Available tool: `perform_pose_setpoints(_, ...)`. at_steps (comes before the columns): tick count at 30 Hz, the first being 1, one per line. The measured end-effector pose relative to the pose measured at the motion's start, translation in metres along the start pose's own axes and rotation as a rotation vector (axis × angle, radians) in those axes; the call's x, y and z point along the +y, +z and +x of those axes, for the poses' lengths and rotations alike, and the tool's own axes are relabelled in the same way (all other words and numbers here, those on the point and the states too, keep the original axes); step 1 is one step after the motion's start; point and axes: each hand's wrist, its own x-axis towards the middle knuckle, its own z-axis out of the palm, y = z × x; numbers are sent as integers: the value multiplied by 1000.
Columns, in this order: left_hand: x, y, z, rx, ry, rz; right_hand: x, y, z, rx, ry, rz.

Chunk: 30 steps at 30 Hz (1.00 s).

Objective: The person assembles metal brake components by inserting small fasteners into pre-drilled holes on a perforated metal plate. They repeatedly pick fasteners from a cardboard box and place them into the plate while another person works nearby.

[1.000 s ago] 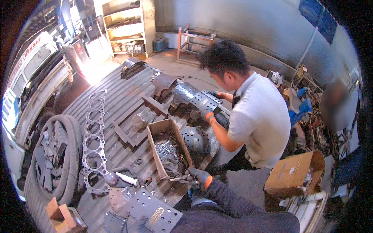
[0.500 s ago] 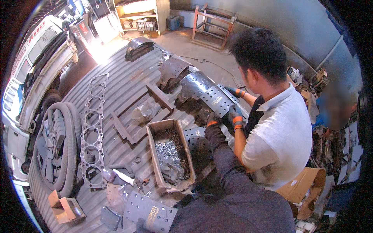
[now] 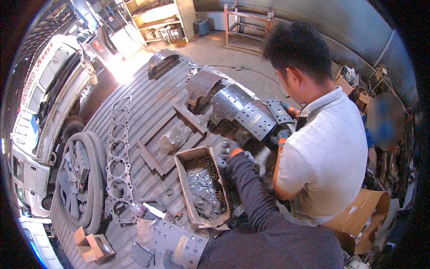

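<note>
At the lower edge, part of my gloved left hand (image 3: 168,259) grips the side of a grey curved brake lining (image 3: 188,244) with rows of holes. My right hand (image 3: 230,149), in a grey glove with an orange cuff, is over the far right corner of an open cardboard box (image 3: 181,177). Its fingers are blurred, and whether they hold anything is unclear. Small silvery rivets (image 3: 201,183) and darker ones fill the box. Beyond my right hand, brake shoes with dark drilled linings (image 3: 255,117) lie in a row. A co-worker's gloved hands hold a separate lining (image 3: 280,112) beside them.
The co-worker (image 3: 318,148) stands close on my right. On the corrugated table (image 3: 148,89) lie a head gasket (image 3: 118,168), a coiled hose (image 3: 96,179), a metal frame (image 3: 152,157) and a small carton (image 3: 94,246). A torn cardboard box (image 3: 358,215) stands at right.
My right hand has moved left from the brake shoes toward the rivet box. The co-worker has drawn the separate lining away to the right. The whole view has shifted slightly.
</note>
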Motion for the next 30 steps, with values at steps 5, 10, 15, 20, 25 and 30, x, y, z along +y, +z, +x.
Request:
perform_pose_setpoints(5, -3, 4, 4, -42, 138, 23, 17, 33, -41, -258, 63, -17)
perform_pose_setpoints(10, 10, 32, -18, -56, 146, -19, 53, -9, -66, -441, 65, -30)
perform_pose_setpoints(15, 2, -55, 43, -488, 419, 454, 61, -61, -126, -383, 143, -49)
perform_pose_setpoints(20, 26, -46, 25, -330, 100, -3, 84, -90, -145, -153, 62, -58)
perform_pose_setpoints(25, 35, -102, 55, -418, 38, 19, 90, -116, -97, -125, 130, 157)
perform_pose_setpoints(30, 34, -120, 33, -338, 97, -45, 91, -58, -107, -209, -130, -27)
